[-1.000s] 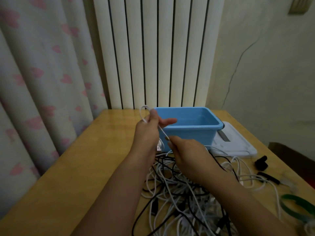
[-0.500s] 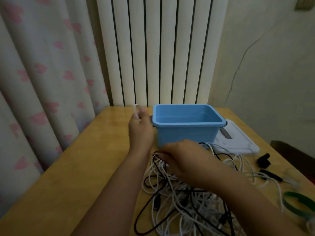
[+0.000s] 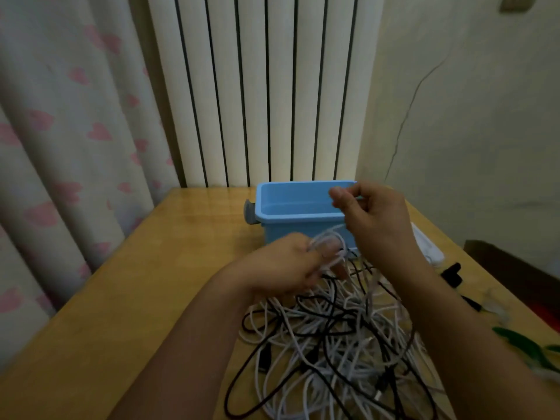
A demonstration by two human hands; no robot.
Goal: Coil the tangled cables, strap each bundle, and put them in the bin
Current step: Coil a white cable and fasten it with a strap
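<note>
Head view: the left hand (image 3: 285, 265), just in front of the blue bin (image 3: 291, 219), grips a few loops of white cable (image 3: 328, 245); a second ago it held a single loop up beside the bin. The right hand (image 3: 371, 215), which then pinched the cable low by the tangled pile (image 3: 333, 338), now pinches the strand raised before the bin's right end. Judgement: the first coil is being wound, no strap is on, and the bin looks empty, so the task is in its early part.
</note>
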